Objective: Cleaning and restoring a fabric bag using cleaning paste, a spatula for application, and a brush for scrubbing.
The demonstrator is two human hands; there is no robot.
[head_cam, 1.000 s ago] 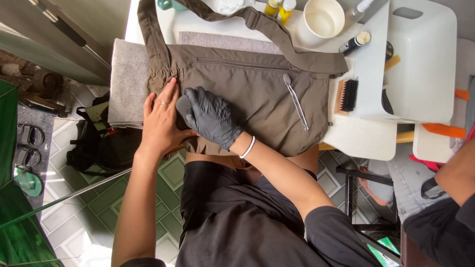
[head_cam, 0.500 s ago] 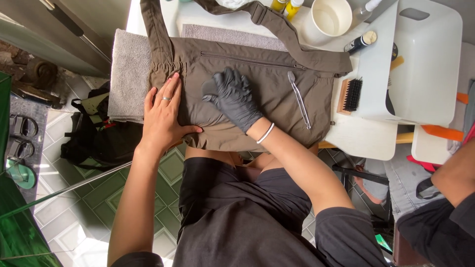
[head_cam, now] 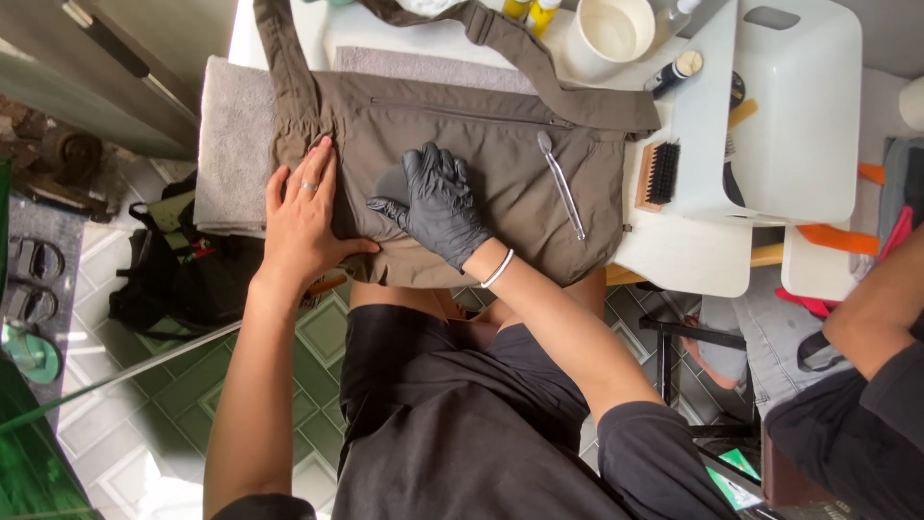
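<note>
Fingers of the left hand point(head_cam: 306, 217), bare and wearing a ring, lie spread and flat on the left part of the bag point(head_cam: 500, 183), holding nothing; the fingertips point toward 12 o'clock. Fingers of the right hand point(head_cam: 438, 207), in a black glove, are splayed wide and press flat on the middle of the bag, with a white bracelet point(head_cam: 498, 269) on the wrist at 5 o'clock from the palm. The olive-brown bag lies flat on a white table point(head_cam: 674, 255), partly over a grey towel point(head_cam: 234, 144) that shows at 9 o'clock from it; its strap point(head_cam: 525, 58) runs off toward 12 o'clock. A slim metal tool point(head_cam: 561, 183) rests on the bag at 3 o'clock from the gloved hand. Further toward 3 o'clock, a wooden brush point(head_cam: 658, 174) with dark bristles lies on the table just beside the bag's edge, touching a white plastic tub point(head_cam: 804, 106). A white cup point(head_cam: 614, 29) stands at 1 o'clock from the bag. At the far right, another person's arm point(head_cam: 881, 308) shows.
</note>
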